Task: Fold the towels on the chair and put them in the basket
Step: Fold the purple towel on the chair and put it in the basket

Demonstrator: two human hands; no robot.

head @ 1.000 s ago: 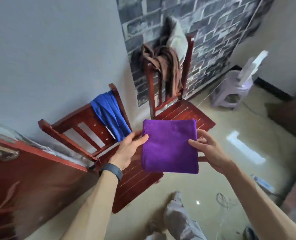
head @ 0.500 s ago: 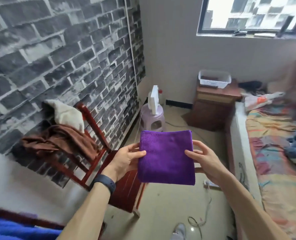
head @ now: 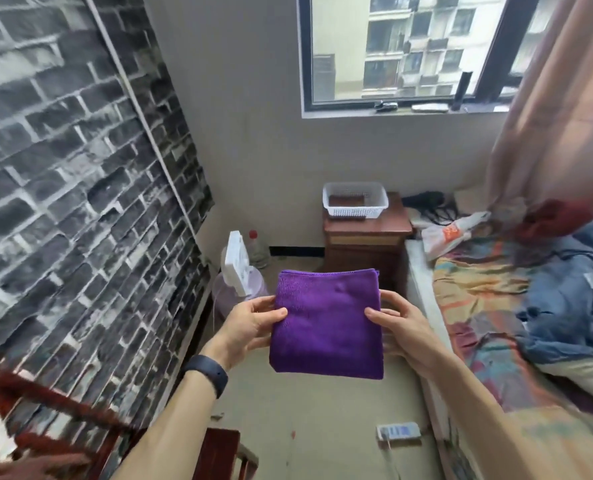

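— Where's the towel?
— The purple towel point(head: 326, 323) is folded into a square and held up in the air in front of me, between my two hands.
— How are you holding it?
— My left hand point(head: 248, 325) pinches its left edge with the thumb on the front face. My right hand point(head: 404, 323) pinches the right edge the same way.
— And the basket?
— The white basket point(head: 355, 206) sits on the wooden nightstand point(head: 368, 239), well beyond the towel, under the window point(head: 402, 50) and beside the bed point(head: 496, 306).
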